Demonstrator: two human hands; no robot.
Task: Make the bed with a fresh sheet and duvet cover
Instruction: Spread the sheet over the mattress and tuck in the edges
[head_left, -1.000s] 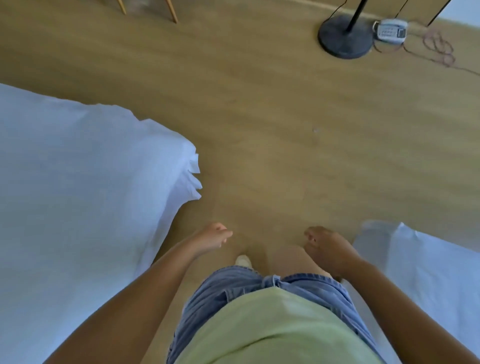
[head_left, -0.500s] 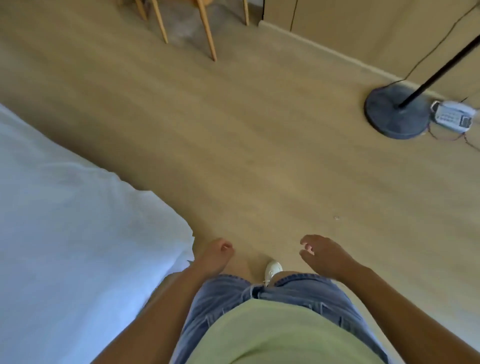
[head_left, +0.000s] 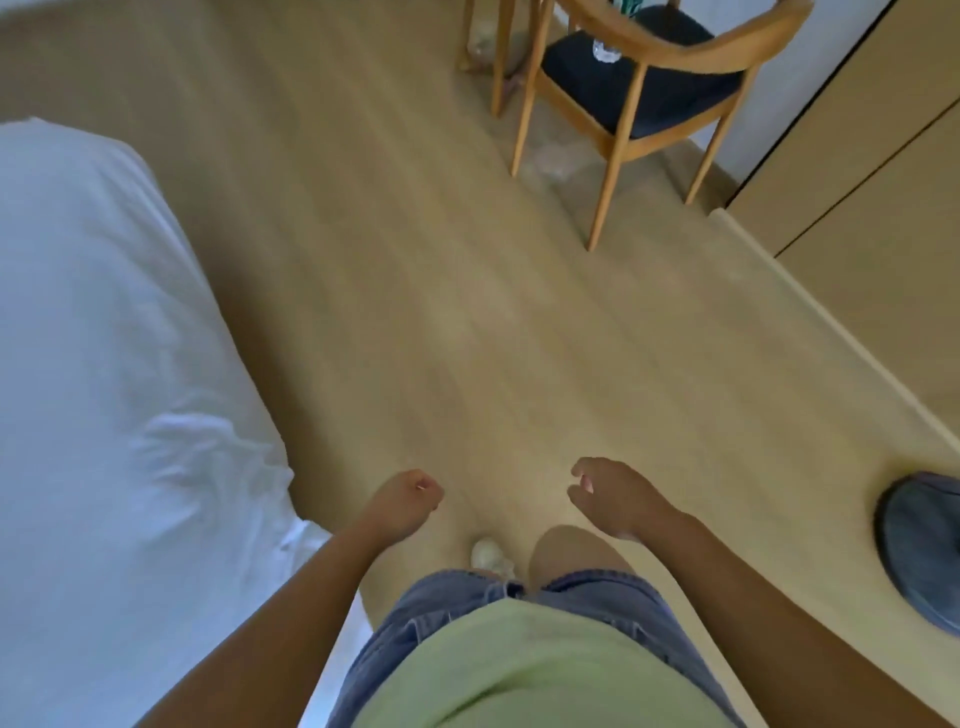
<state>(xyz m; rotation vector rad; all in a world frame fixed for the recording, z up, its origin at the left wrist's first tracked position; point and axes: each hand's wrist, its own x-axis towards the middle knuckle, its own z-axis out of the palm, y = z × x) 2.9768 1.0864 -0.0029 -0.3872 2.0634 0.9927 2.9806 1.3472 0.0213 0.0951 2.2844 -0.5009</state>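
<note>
1. Walking on along the bed (head_left: 104, 364), the person had turned a little since the moment before: the chair (head_left: 639, 88) had come fully into sight ahead, and the lamp base (head_left: 919, 545) had slid out to the right edge.
2. Both hands were held out low over the floor (head_left: 415, 312) and carried nothing. The left hand (head_left: 402, 506) was curled into a fist. The right hand (head_left: 618, 499) was slack, with its fingers loosely bent.
3. The bed ran down the person's left side, close by the left arm. A white sheet (head_left: 171, 467) covered it, fairly smooth farther off but bunched into wrinkles at the near corner.
4. I judged the sheet to be on, though that corner wanted tucking or smoothing.
5. No duvet or cover was anywhere in sight, so I took that half of the job as still to be done, with the person probably off to fetch it.
</note>
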